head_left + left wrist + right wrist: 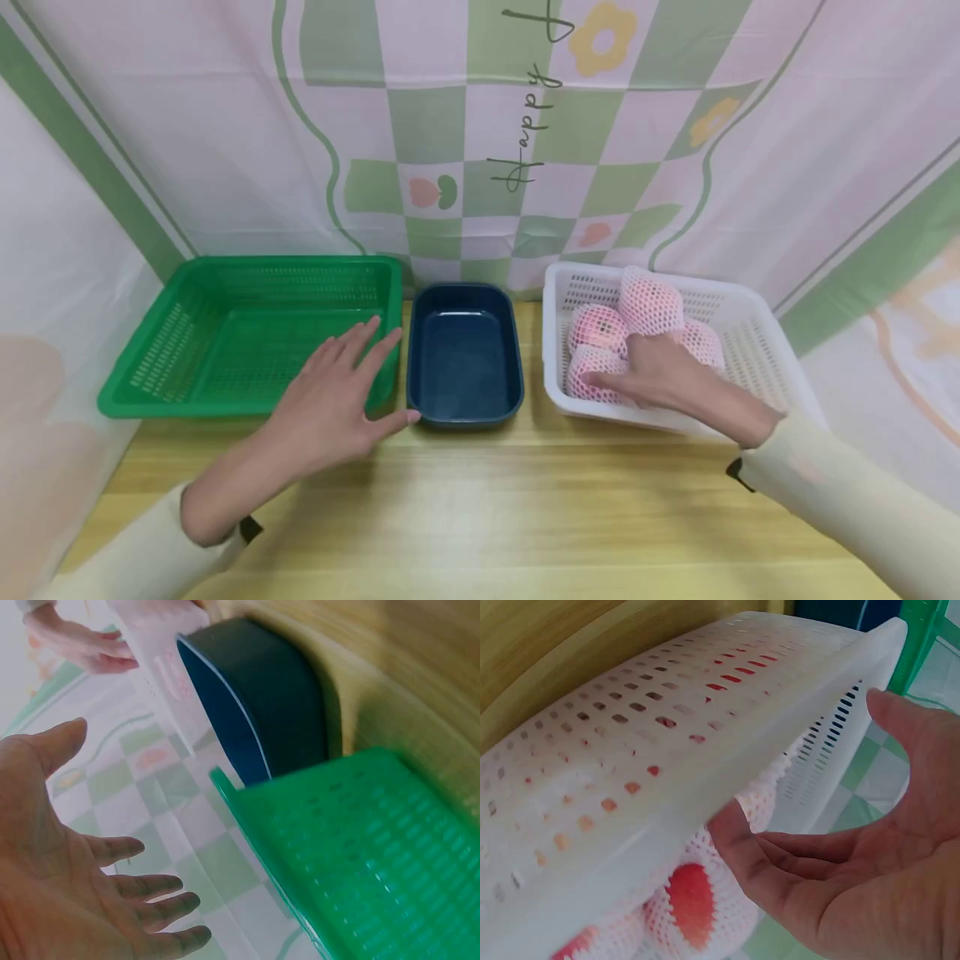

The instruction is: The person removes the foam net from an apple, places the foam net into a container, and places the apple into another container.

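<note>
Several round fruits (597,327) in pink-and-white foam net sleeves lie in the white perforated basket (757,304) on the right. My right hand (660,371) reaches over its front rim, fingers among the fruits. In the right wrist view, the thumb stands apart from the fingers, with no fruit between them; one sleeved fruit (692,904) shows red skin beside the fingertips. My left hand (330,400) hovers, fingers spread, near the right front corner of the green basket (187,408). Its palm holds nothing in the left wrist view.
Between the two baskets stands a dark blue rectangular tray (465,417). All three containers line the back of a wooden table (465,517), against a patterned cloth (427,125) hanging behind. More cloth hangs at both sides.
</note>
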A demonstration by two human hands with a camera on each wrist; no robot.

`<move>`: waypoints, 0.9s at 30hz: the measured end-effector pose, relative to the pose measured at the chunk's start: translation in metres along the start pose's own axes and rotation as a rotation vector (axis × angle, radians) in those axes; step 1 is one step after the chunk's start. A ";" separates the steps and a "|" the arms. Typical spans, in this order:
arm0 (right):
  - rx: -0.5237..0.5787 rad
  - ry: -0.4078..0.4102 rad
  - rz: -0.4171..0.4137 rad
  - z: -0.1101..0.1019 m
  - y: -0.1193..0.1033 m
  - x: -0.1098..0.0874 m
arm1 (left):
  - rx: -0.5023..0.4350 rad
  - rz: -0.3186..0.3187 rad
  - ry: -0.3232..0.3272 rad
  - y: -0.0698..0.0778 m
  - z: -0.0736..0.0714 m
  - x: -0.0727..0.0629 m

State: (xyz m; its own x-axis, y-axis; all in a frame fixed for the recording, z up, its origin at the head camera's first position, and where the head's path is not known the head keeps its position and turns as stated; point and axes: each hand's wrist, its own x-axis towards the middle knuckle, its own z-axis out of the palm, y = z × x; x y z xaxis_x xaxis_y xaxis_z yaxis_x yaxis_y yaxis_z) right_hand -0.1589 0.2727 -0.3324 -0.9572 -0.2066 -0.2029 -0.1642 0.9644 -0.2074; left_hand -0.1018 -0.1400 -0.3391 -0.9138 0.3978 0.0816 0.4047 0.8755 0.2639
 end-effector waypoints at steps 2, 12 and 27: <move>-0.013 -0.051 0.021 0.003 0.000 0.003 | -0.005 0.021 0.001 0.004 0.002 -0.004; -0.022 -0.139 0.019 0.021 -0.004 0.021 | -0.031 0.071 0.008 0.014 0.011 -0.019; 0.079 -0.180 0.099 0.025 0.001 0.029 | -0.142 0.072 0.020 0.019 0.024 -0.035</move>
State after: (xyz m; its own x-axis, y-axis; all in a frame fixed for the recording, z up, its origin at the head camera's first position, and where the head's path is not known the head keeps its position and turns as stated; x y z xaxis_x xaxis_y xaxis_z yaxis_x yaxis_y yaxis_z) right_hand -0.1812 0.2631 -0.3621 -0.9085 -0.1447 -0.3920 -0.0456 0.9669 -0.2512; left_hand -0.0610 -0.1308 -0.3599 -0.8837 0.4513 0.1243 0.4617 0.7967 0.3901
